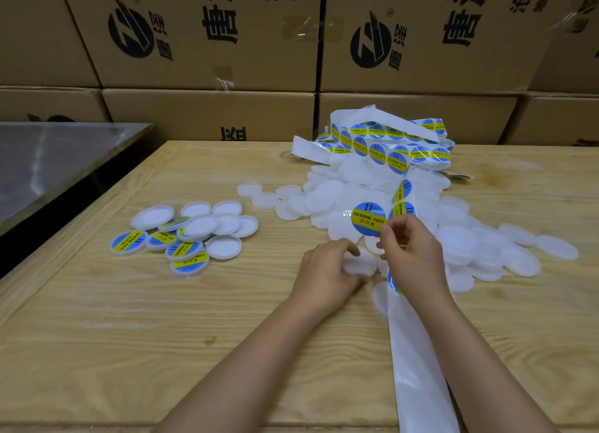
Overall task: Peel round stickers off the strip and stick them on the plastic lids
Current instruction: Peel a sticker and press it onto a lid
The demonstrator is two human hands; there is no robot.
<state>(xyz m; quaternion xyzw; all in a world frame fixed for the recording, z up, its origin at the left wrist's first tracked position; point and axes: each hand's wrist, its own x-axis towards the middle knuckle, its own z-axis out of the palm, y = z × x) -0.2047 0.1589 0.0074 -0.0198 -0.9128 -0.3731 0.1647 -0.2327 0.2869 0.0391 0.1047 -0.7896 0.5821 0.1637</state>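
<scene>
The right hand (pixel 411 254) is raised a little above the tabletop (pixel 129 335), right of its middle. Its thumb and forefinger pinch the edge of a round blue and yellow sticker (pixel 368 219), which stands upright facing the camera and reads "SOLDERING PASTE". Just beside it, the left hand (pixel 327 270) rests on the wood with its fingers curled round a bare white lid (pixel 359 263), thumb on the near side and fingertips on the far rim. The sticker is above and behind this lid, not yet on it.

The strip (pixel 418 367) runs from the near edge of the tabletop as plain glossy backing, passes under the right hand, then climbs with stickers on it towards the far edge, where it ends in a loose tangle (pixel 389 141). Whether the right hand also grips the strip cannot be told.

A heap of bare lids (pixel 340 189) spreads from under the tangle towards the right edge and around both hands. Well apart from it, towards the left edge, lies a small cluster of lids (pixel 201 225), some showing stickers and others lying white side up.

Brown cardboard boxes (pixel 201 43) with black printing are stacked beyond the far edge. A dull metal surface (pixel 48 163) adjoins the far left corner.
</scene>
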